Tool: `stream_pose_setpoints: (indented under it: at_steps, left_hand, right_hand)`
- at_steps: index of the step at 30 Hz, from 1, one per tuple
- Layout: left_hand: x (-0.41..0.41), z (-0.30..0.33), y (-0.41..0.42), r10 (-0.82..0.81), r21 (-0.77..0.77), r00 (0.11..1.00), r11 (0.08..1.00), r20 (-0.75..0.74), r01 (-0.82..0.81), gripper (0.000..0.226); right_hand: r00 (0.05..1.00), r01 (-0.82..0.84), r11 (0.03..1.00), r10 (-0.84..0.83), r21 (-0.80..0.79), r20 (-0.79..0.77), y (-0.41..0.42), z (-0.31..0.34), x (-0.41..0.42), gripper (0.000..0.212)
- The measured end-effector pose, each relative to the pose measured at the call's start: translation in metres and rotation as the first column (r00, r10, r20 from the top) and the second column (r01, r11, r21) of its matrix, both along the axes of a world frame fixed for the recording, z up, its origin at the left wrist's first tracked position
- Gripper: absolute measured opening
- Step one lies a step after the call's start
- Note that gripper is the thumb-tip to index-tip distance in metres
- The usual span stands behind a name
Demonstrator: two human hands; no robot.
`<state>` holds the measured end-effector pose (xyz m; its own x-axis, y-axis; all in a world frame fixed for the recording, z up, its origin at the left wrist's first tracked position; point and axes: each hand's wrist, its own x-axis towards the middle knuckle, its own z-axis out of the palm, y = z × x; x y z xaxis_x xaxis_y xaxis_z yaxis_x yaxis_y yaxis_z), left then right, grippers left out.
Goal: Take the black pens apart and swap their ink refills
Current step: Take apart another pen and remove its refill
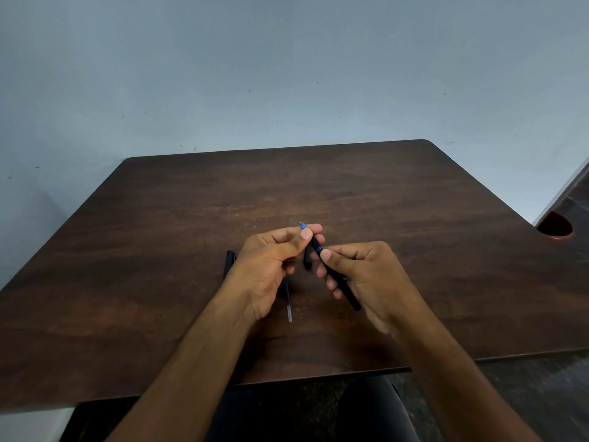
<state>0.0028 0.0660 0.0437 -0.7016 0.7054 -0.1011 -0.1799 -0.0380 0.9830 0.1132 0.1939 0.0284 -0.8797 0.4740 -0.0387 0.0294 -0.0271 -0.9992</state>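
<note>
Black pen [338, 277] (no legible writing), gripped by both hands

Both hands grip one black pen [338, 275] — above table [414, 218].

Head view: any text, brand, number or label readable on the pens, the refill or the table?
None can be read.
Pen gripped by both hands: black barrel with a blue band, no print legible.
Refill lying on the table: no marking visible.
Second pen beside the left hand: mostly hidden, too dark to tell.
Right hand covers part of the barrel.
</note>
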Motion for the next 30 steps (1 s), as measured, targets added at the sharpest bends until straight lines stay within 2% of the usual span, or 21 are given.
stream_pose_setpoints:
  at_steps: [4,7,10,14,17,20,26,28,30]
  left_hand:
    - [-0.0003,-0.0009,0.0028,0.141,-0.041,0.99,0.989,-0.018,-0.141,0.044]
    - [-0.0017,-0.0025,0.0055,0.171,-0.068,0.985,0.983,0.012,-0.17,0.046]
    - [0.0001,-0.0018,0.007,0.142,-0.064,0.99,0.988,0.008,-0.141,0.04]
    - [0.0019,0.0003,0.0026,0.019,-0.035,1.0,0.999,-0.011,-0.019,0.05]
    - [-0.0016,0.0024,-0.0011,-0.066,-0.008,0.998,0.998,0.002,0.066,0.028]
    - [-0.0038,0.0021,-0.0002,-0.04,-0.014,0.999,0.999,0.037,0.041,0.021]
    - [-0.0016,-0.0003,0.0053,0.124,0.001,0.989,0.992,0.077,-0.125,0.04]
    - [-0.0026,-0.0006,0.0053,0.111,0.018,0.99,0.993,0.085,-0.113,0.04]
    - [-0.0044,0.0007,0.0029,0.018,0.028,0.997,0.999,0.081,-0.02,0.034]
  right_hand:
    - [1.0,-0.018,1.0,0.017,-0.023,-0.014,-0.0023,0.0008,0.0006,0.019]
    - [0.999,-0.023,0.999,0.022,-0.043,-0.028,-0.0038,0.002,0.0013,0.019]
    - [1.0,-0.015,0.999,0.014,-0.047,-0.027,-0.0042,0.0033,0.0017,0.017]
    - [1.0,0.006,0.999,-0.007,-0.048,-0.028,-0.0028,0.0056,0.0027,0.018]
    - [0.999,0.024,0.999,-0.025,-0.044,-0.021,-0.0004,0.0074,0.0035,0.019]
    - [1.0,0.03,0.999,-0.03,-0.045,-0.005,0.0004,0.0074,0.0026,0.019]
    - [1.0,0.015,0.999,-0.016,-0.046,-0.016,-0.0023,0.0074,0.0012,0.018]
    - [1.0,0.017,1.0,-0.018,-0.023,-0.014,-0.0018,0.0083,0.0019,0.018]
    - [1.0,0.022,1.0,-0.022,-0.011,-0.01,-0.0014,0.009,0.0026,0.018]
